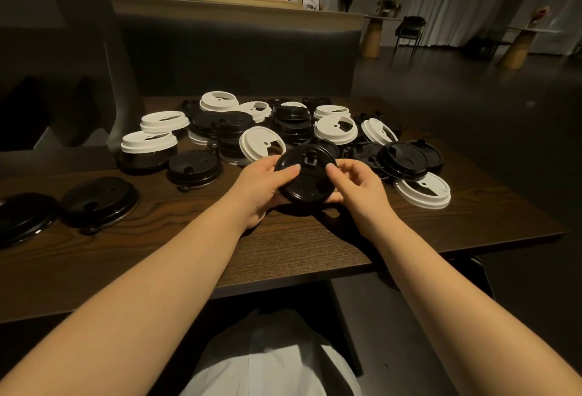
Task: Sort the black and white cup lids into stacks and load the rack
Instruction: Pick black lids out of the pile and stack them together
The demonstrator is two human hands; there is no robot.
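Both hands hold one black lid (310,179) tilted toward me above the table's middle. My left hand (263,186) grips its left rim with the thumb on top, while my right hand (356,187) pinches its right rim. Behind it lies a mixed pile of black and white lids (283,126), some nested in short stacks. A white lid (423,189) lies right of my hands, a white lid (261,143) leans just behind them. Single black lids (195,168) (99,200) (22,217) sit to the left. No rack is visible.
The dark wooden table (283,247) has its near edge close to my lap and its right edge near the white lid. A padded bench back (239,52) stands behind the table. People sit far off at the back; small tables and a chair stand on the right.
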